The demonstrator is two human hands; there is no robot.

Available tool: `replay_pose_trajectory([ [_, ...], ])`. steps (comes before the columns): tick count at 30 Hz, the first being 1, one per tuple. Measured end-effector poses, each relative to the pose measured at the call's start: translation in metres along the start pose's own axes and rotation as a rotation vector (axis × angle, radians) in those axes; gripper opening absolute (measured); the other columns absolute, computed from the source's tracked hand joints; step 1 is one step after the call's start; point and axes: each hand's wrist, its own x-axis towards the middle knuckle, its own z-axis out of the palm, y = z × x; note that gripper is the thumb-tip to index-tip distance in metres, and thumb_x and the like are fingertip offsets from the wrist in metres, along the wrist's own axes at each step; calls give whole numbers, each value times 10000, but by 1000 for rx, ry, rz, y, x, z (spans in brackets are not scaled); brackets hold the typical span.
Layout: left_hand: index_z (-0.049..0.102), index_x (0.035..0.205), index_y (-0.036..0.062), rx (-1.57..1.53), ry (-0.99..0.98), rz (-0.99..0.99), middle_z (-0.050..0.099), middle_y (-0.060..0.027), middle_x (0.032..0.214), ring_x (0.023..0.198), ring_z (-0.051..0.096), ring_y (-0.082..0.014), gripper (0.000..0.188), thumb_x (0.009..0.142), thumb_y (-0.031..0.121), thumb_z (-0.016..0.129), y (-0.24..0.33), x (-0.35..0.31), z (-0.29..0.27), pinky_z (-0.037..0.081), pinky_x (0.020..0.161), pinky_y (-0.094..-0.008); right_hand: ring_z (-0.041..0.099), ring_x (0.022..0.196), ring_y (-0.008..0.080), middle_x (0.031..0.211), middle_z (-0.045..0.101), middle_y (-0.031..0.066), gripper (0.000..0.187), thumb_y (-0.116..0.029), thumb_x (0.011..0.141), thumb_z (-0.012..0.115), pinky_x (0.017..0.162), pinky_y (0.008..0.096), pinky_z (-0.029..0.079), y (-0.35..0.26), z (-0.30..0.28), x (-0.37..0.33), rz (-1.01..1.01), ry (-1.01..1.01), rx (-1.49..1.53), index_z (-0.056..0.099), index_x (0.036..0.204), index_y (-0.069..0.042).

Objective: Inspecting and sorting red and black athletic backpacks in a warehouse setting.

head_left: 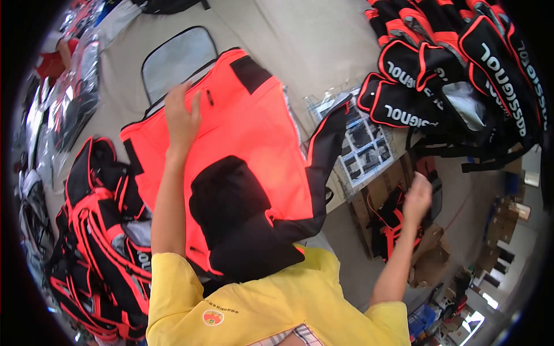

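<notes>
A large bright orange-red bag [248, 132] with black corners and black padded parts lies on the table in front of me. My left hand [183, 115] rests on it near its far edge, thumb and fingers apart on the fabric. A grey flap [179, 60] spreads out beyond that edge. The bag's black padded panel [231, 213] lies nearest my chest, and a black strap with orange piping [329, 138] runs off its right side. Away from the bag, my right hand [418, 199] is raised at the right with fingers curled in; whatever they hold is hidden.
Black and orange bags [104, 242] are piled at the left. More of them [450, 81] lie at the far right. A clear gridded sheet [363, 144] lies at the table's right edge. Cardboard boxes [430, 254] stand below. Plastic-wrapped goods [75, 109] line the far left, near another person's arm [63, 55].
</notes>
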Motion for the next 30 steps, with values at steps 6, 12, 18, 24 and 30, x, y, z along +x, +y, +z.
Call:
replay_pose_trajectory([
  [6,647,1266,-3,72,-192,-192,685,-221,1266,1218,637,-416,279,998,65,688,78,-139,-165,500,1052,-479,675,1140,388,1212,713,211,457,-316,1045,676,964,453,517,19,133,1,-233,-249,-306,643,1365,9],
  [12,685,1145,-13,63,-73,-554,700,-206,1169,1166,666,-408,203,942,-18,666,149,-277,-254,534,1011,-469,697,1008,171,1182,731,94,450,-65,1026,711,853,319,555,-112,71,-83,-371,-597,277,593,1457,-14],
  [18,712,1134,12,140,-32,-594,676,-162,1200,1224,640,-379,247,891,42,742,178,-322,-240,491,1048,-491,534,1428,366,1352,697,127,472,22,774,763,1224,521,386,-239,53,-163,-1325,-1186,155,732,1236,-71],
  [24,723,1107,25,97,37,-625,703,-136,1132,1182,646,-354,205,914,91,733,161,-325,-241,495,1009,-466,548,1432,247,1333,713,68,438,-25,763,767,1235,561,365,-241,34,-176,-1408,-1528,-240,747,1195,-99],
  [30,713,1150,24,-181,-105,-493,719,-146,1171,1143,678,-337,366,892,263,816,164,-251,-238,542,978,-465,406,1542,386,1545,547,213,689,-108,818,818,1274,497,349,-308,53,-137,-1416,-2058,-255,588,1468,-76],
])
